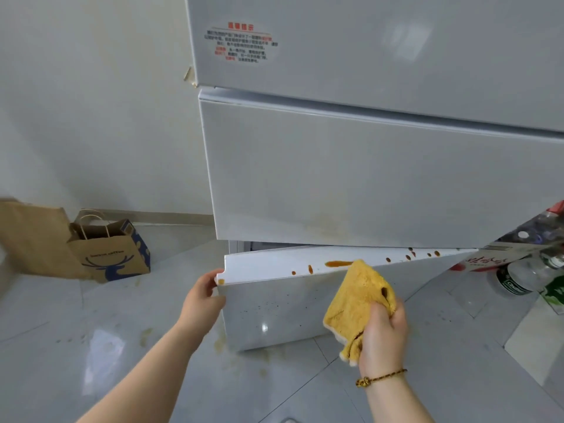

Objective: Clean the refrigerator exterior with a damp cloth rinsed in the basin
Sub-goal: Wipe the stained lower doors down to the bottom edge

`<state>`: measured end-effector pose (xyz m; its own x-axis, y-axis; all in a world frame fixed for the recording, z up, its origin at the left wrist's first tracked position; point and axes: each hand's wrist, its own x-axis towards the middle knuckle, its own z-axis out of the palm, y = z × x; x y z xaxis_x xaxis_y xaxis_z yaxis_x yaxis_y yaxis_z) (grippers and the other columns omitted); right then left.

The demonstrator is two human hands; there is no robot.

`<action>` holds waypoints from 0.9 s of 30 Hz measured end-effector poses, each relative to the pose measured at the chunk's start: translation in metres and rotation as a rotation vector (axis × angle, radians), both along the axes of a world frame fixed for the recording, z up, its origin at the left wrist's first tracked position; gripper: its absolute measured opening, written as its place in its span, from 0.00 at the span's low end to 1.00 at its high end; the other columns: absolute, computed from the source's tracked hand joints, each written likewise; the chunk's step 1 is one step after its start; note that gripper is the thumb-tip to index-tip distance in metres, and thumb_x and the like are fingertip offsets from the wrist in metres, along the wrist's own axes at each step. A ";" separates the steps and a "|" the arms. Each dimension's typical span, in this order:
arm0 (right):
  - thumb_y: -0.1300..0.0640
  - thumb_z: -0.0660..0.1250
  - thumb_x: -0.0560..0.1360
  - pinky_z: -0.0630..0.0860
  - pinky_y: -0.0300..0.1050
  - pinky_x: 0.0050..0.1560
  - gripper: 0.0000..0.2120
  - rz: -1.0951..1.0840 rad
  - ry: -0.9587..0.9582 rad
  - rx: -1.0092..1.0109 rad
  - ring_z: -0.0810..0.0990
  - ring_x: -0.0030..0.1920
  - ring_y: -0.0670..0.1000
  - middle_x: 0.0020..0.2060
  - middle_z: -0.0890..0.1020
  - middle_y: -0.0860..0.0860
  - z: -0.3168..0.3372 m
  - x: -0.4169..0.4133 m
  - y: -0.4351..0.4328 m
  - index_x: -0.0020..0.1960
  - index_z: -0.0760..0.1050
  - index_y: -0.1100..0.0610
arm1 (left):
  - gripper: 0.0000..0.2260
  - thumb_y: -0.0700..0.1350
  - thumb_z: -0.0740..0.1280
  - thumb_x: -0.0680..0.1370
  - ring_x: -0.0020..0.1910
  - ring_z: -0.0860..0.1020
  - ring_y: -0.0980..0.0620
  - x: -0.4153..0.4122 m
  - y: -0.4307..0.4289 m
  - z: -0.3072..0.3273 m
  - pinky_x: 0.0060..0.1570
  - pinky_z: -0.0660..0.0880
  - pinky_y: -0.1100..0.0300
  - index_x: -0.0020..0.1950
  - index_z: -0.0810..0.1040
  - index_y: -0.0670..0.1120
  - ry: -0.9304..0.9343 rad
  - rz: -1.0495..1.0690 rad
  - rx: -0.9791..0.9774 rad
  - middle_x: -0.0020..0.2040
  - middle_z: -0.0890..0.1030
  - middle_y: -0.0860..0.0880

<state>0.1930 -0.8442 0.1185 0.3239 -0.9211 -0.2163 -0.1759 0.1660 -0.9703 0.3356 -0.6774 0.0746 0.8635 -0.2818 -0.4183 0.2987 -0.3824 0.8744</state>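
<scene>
**Cloth at the stained drawer lip: handling notes**

The refrigerator (366, 178) stands beside the wall, and its bottom drawer (274, 312) is pulled out at an angle. The left hand (203, 296) grips the drawer's top left corner, fingers curled over the edge. The right hand (384, 334) bunches the lower end of the yellow cloth (357, 294) in a fist. The cloth's free upper end touches the drawer's top lip, just beside an orange-brown smear (337, 264). Smaller drops dot the lip to the right and speckle the drawer front.

Judgement: the cloth is soft, light and limp. Gripped this low, its working end stays floppy, so wadding it under the fingertips should give more pressure. The drawer front looks stiff and glossy, likely slick once wet. Bracing it at the corner seems sound. The smear may spread before it lifts.
</scene>
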 end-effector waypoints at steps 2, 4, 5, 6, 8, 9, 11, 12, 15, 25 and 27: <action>0.58 0.60 0.74 0.69 0.37 0.32 0.07 0.058 -0.012 -0.085 0.70 0.32 0.53 0.33 0.74 0.53 -0.001 0.011 0.010 0.39 0.70 0.48 | 0.20 0.27 0.58 0.73 0.57 0.72 0.50 -0.012 0.008 -0.002 0.52 0.66 0.60 0.58 0.73 0.46 -0.025 -0.049 0.024 0.52 0.75 0.49; 0.62 0.57 0.77 0.67 0.31 0.30 0.07 0.163 0.008 -0.160 0.70 0.31 0.47 0.33 0.74 0.48 -0.005 0.022 0.030 0.45 0.71 0.52 | 0.20 0.27 0.61 0.72 0.58 0.73 0.51 -0.023 0.016 -0.001 0.56 0.67 0.61 0.60 0.74 0.44 -0.048 -0.136 0.065 0.52 0.76 0.49; 0.59 0.56 0.76 0.67 0.31 0.32 0.07 0.257 0.041 -0.205 0.71 0.32 0.46 0.35 0.76 0.48 -0.007 0.027 0.044 0.50 0.72 0.54 | 0.20 0.27 0.62 0.72 0.57 0.73 0.52 -0.029 0.021 -0.001 0.57 0.67 0.62 0.60 0.73 0.43 -0.053 -0.174 0.073 0.52 0.76 0.50; 0.55 0.55 0.73 0.67 0.32 0.35 0.14 0.358 0.075 -0.275 0.72 0.35 0.46 0.38 0.79 0.49 -0.013 0.032 0.058 0.55 0.73 0.56 | 0.19 0.27 0.63 0.72 0.55 0.72 0.54 -0.037 0.025 0.001 0.56 0.66 0.65 0.60 0.74 0.44 -0.052 -0.201 0.077 0.51 0.76 0.51; 0.53 0.54 0.69 0.68 0.34 0.48 0.22 0.566 0.156 -0.476 0.75 0.48 0.48 0.50 0.81 0.55 -0.027 0.034 0.087 0.59 0.73 0.59 | 0.14 0.29 0.66 0.72 0.47 0.74 0.57 -0.049 0.031 0.001 0.45 0.66 0.72 0.51 0.75 0.46 -0.050 -0.209 0.084 0.43 0.77 0.52; 0.53 0.55 0.69 0.68 0.38 0.53 0.21 0.684 0.208 -0.582 0.74 0.54 0.50 0.53 0.81 0.54 -0.036 0.034 0.099 0.59 0.73 0.58 | 0.10 0.30 0.67 0.71 0.40 0.74 0.58 -0.053 0.033 0.001 0.37 0.66 0.73 0.43 0.75 0.45 -0.052 -0.192 0.084 0.36 0.76 0.54; 0.54 0.56 0.68 0.65 0.45 0.61 0.18 0.862 0.292 -0.882 0.70 0.60 0.50 0.56 0.81 0.52 -0.054 0.031 0.116 0.57 0.70 0.54 | 0.11 0.34 0.67 0.71 0.30 0.71 0.57 -0.056 0.035 0.000 0.28 0.67 0.73 0.32 0.71 0.45 -0.057 -0.150 0.086 0.26 0.74 0.55; 0.54 0.56 0.68 0.62 0.46 0.64 0.18 0.928 0.321 -1.009 0.68 0.62 0.50 0.57 0.80 0.50 -0.060 0.030 0.119 0.56 0.69 0.53 | 0.13 0.34 0.65 0.72 0.30 0.70 0.57 -0.056 0.035 0.000 0.26 0.68 0.72 0.31 0.70 0.46 -0.059 -0.139 0.088 0.26 0.74 0.54; 0.52 0.55 0.68 0.57 0.49 0.66 0.19 0.958 0.376 -1.126 0.67 0.63 0.50 0.58 0.80 0.50 -0.061 0.032 0.103 0.58 0.67 0.52 | 0.14 0.30 0.64 0.73 0.34 0.72 0.55 -0.052 0.036 0.005 0.32 0.68 0.70 0.35 0.71 0.48 -0.092 -0.167 0.103 0.34 0.75 0.52; 0.60 0.58 0.69 0.59 0.56 0.65 0.19 0.856 0.582 -1.067 0.77 0.60 0.61 0.59 0.79 0.57 -0.055 0.018 -0.020 0.57 0.77 0.61 | 0.22 0.44 0.58 0.67 0.63 0.66 0.43 -0.071 -0.008 0.003 0.67 0.52 0.54 0.62 0.69 0.46 -0.836 -0.473 0.504 0.61 0.77 0.39; 0.64 0.58 0.73 0.45 0.51 0.69 0.20 0.830 0.576 -0.956 0.66 0.70 0.59 0.67 0.71 0.56 -0.052 0.014 -0.035 0.64 0.72 0.62 | 0.25 0.46 0.54 0.69 0.67 0.64 0.42 -0.084 -0.030 0.010 0.68 0.45 0.55 0.66 0.64 0.45 -0.827 -0.679 0.619 0.67 0.71 0.41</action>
<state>0.2071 -0.8789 0.0670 0.9243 -0.3702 0.0929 -0.3047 -0.8622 -0.4048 0.2518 -0.7076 0.0844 0.6876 -0.7250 -0.0389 -0.6782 -0.6605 0.3222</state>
